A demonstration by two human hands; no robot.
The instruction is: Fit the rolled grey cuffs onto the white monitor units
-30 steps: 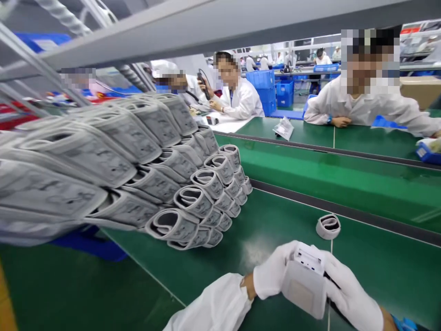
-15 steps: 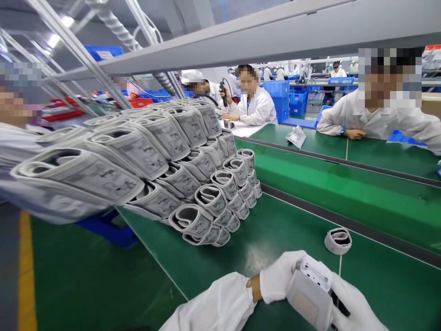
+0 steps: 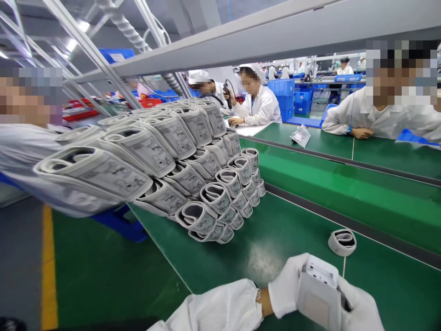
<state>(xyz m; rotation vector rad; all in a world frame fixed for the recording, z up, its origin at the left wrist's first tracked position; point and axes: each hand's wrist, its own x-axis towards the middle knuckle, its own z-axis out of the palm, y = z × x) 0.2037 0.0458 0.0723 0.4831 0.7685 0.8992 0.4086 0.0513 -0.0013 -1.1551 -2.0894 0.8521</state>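
Observation:
A white plastic electronic device [image 3: 319, 292], with a row of small ports on its upper end and a beige panel on its face, is held low in front of me. My left hand [image 3: 289, 286], in a white glove, grips its left side. On its right side is my right hand [image 3: 360, 305], gloved too, closed around the edge, with a dark part showing by the fingers. Beyond them a single rolled grey cuff [image 3: 342, 242] lies on the green table. To the left rises a big stack of rolled cuffs [image 3: 193, 170] printed with line drawings, like blood pressure cuffs.
The green worktable [image 3: 272, 243] borders a green conveyor belt [image 3: 330, 170]. Across it sit co-workers in white coats, near a silver bag [image 3: 300, 136] and blue crates [image 3: 280, 99]. Another person [image 3: 51, 170] is behind the stack. A grey beam [image 3: 241, 48] crosses overhead.
The view has shifted a little, so most things sit further right. Both hands still hold the device, now turned slightly more upright. A co-worker across the belt has lowered their head.

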